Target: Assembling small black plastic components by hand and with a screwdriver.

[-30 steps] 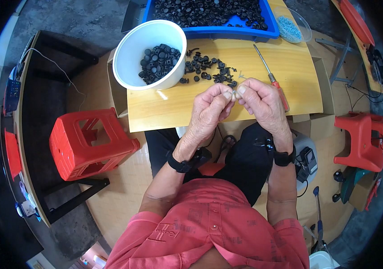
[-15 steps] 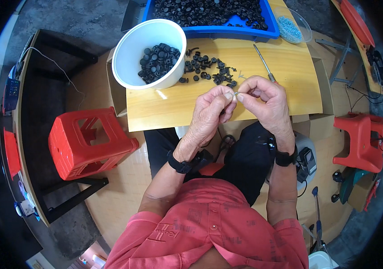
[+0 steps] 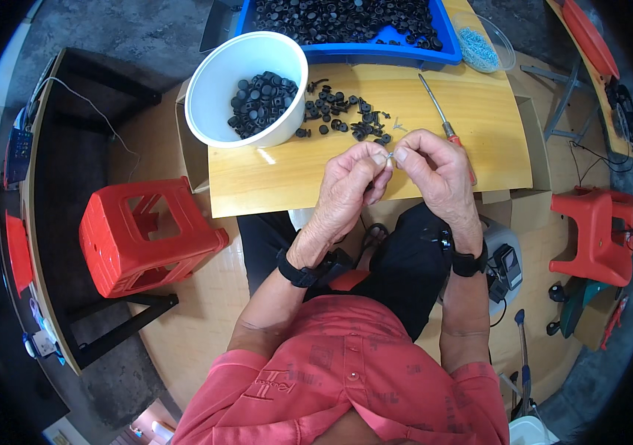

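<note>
My left hand [image 3: 353, 174] and my right hand [image 3: 439, 169] meet above the near edge of the yellow table. Both are closed in a pinch, thumb against fingers. Between the fingertips shows a tiny silvery piece that looks like a screw [image 3: 390, 156]; the fingers cover most of it. Something dark peeks out under the left hand's curled fingers, too hidden to name. Just beyond lie loose black plastic parts [image 3: 361, 122] and a few thin screws [image 3: 398, 124]. A screwdriver [image 3: 435, 104] with a red handle rests beyond my right hand, its handle partly behind that hand.
A white bucket [image 3: 196, 104] holding black round caps stands at the table's left. Behind it sits a blue tray [image 3: 376, 53] full of black parts. A clear bowl [image 3: 508, 52] of screws is at the far right corner. Red stools [image 3: 109, 245] flank the table.
My right hand's fingertips have drawn slightly to the right of the left's, so more of the silvery piece shows. The screwdriver's red handle is more exposed. My left hand has barely moved.
</note>
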Demonstrator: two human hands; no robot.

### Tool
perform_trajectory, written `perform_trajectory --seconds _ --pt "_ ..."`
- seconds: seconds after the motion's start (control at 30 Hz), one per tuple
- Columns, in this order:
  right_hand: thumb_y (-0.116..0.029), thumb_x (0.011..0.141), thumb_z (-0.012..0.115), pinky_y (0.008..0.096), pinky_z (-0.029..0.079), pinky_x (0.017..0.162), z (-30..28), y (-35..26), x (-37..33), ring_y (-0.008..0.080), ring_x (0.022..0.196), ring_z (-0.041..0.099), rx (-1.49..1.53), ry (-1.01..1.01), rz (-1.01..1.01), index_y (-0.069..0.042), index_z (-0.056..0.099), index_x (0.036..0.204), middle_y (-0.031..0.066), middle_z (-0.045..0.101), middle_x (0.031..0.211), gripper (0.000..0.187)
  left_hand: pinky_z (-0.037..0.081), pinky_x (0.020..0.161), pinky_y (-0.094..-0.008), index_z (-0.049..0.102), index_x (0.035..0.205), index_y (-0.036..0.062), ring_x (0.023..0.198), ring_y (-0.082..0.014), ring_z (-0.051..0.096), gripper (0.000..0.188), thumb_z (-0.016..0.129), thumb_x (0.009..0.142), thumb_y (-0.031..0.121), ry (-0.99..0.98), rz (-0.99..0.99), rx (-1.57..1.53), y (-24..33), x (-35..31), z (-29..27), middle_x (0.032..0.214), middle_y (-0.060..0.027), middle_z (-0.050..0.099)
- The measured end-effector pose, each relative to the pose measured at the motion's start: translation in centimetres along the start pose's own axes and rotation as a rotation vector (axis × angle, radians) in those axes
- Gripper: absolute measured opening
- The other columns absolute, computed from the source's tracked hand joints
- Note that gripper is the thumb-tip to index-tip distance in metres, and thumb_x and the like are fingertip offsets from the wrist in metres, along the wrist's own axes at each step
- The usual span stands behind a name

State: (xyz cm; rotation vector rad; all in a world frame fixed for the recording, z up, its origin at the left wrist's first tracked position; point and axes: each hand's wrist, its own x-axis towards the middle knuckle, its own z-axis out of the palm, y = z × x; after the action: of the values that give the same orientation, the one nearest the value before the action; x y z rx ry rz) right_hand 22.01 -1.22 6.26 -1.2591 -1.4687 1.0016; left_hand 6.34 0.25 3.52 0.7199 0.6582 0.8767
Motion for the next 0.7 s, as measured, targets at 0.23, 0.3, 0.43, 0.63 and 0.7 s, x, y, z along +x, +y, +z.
perform_trajectory --seconds 0.23,0.3,0.43,0.63,0.7 --pt "-0.013 0.087 0.058 0.0206 0.038 0.055 0.22 0.1 -0.18 0.0046 0.061 0.046 0.159 -0.009 0.177 0.001 0.06 0.078 -0.0006 0.055 0.066 0.017 0.027 0.045 -0.0199 0.055 0.086 0.0046 0.049 -0.0055 0.035 0.012 0.049 0.089 0.014 0.029 0.031 0.04 -0.16 -0.02 0.12 0.062 0.0009 0.047" --pt "-0.014 0.088 0.057 0.0204 0.039 0.056 0.22 0.32 -0.27 0.0038 0.063 0.047 0.274 -0.011 0.228 0.0 0.061 0.079 -0.0011 0.056 0.067 0.017 0.027 0.045 -0.0198 0.055 0.086 0.0047 0.049 -0.0053 0.035 0.012 0.049 0.089 0.013 0.03 0.035 0.037 -0.19 -0.02 0.23 0.062 0.0009 0.047" --pt "-0.012 0.088 0.058 0.02 0.041 0.059 -0.18 0.84 -0.3 0.0041 0.066 0.051 0.259 -0.046 0.124 0.0 0.062 0.082 -0.0011 0.059 0.072 0.013 0.027 0.045 -0.0198 0.056 0.085 0.0048 0.049 -0.0051 0.035 0.012 0.049 0.089 0.014 0.027 0.033 0.029 -0.15 0.01 0.27 0.063 0.0011 0.047" --pt "-0.005 0.085 0.06 0.0197 0.046 0.066 -0.27 0.39 -0.4 0.0061 0.074 0.058 0.258 -0.058 0.094 0.002 0.06 0.089 0.0011 0.062 0.081 0.008 0.028 0.045 -0.0191 0.057 0.086 0.0043 0.05 -0.0044 0.035 0.013 0.052 0.091 0.015 0.038 0.042 0.064 -0.13 -0.07 0.07 0.064 0.0016 0.048" --pt "-0.004 0.085 0.061 0.0203 0.047 0.065 -0.21 0.37 -0.51 0.0065 0.074 0.058 0.195 -0.017 0.116 0.003 0.061 0.088 0.0018 0.062 0.08 0.008 0.028 0.045 -0.0186 0.057 0.087 0.0041 0.051 -0.004 0.037 0.013 0.054 0.091 0.017 0.024 0.092 0.139 -0.15 -0.14 0.12 0.065 0.0019 0.048"
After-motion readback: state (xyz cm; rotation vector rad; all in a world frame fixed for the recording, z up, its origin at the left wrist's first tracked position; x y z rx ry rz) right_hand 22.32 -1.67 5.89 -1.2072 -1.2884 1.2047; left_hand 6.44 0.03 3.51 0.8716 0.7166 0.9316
